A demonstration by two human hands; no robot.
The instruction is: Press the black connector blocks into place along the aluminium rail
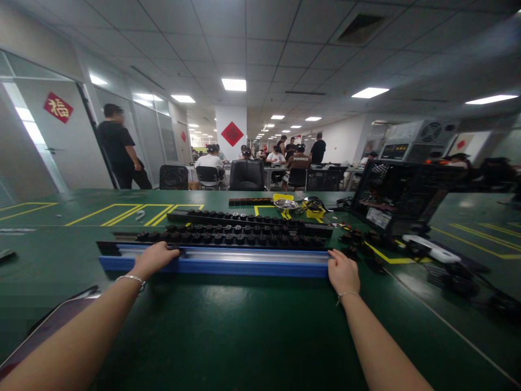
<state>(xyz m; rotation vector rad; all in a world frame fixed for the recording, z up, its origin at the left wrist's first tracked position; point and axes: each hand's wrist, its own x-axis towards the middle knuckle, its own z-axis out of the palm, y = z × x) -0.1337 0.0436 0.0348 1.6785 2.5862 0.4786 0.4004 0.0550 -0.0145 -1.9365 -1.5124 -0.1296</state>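
Observation:
A long blue rail point(252, 267) with a silvery metal channel lies across the green table in front of me. My left hand point(157, 259) reaches over its left part, fingers closed on a small dark piece point(178, 253) at the channel; its exact shape is hard to make out. At the other end, my right hand point(344, 271) grips the rail's right tip, thumb side against the channel. Just behind the blue rail lie black rails point(260, 239) set with rows of round black pieces, close together and parallel to it.
Loose black pieces point(368, 252) lie to the right. Farther back are a metal dish point(286, 205), yellow containers and black cables. An opened computer case point(391, 201) stands at the right, near a white tool-like object point(433, 248). People sit and stand beyond the table.

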